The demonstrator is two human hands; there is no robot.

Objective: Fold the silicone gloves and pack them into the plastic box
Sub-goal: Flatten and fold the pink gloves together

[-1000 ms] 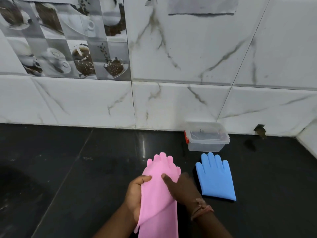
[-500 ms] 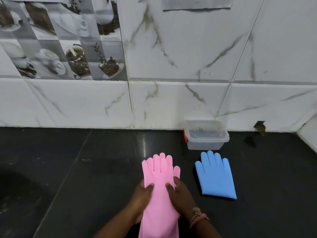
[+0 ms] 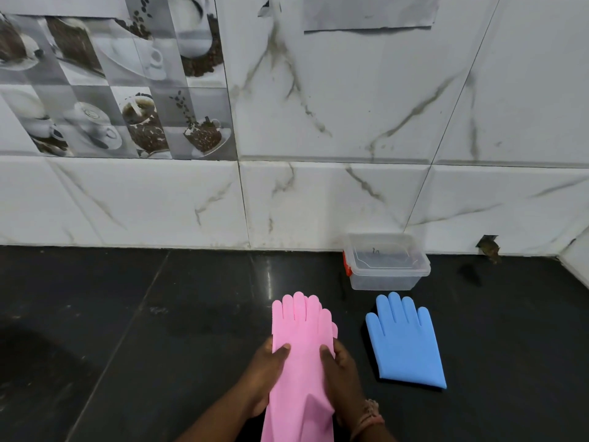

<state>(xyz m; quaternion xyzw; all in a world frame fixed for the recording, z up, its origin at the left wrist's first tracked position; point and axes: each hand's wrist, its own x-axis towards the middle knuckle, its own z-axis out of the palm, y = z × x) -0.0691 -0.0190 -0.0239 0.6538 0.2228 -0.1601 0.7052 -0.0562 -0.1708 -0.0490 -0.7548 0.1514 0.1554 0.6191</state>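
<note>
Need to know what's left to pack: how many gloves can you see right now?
2. The pink glove is held flat between both hands at the near edge of the counter; the blue glove lies untouched to its right, in front of the plastic box. None seems hidden.

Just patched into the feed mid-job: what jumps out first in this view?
The bright pink glove at the bottom centre stands out against the dark counter, held at its sides by the left hand and right hand. To its right a blue glove lies flat, fingers toward the wall. Just beyond it a clear plastic box with its lid on sits against the marble tiles.
</note>
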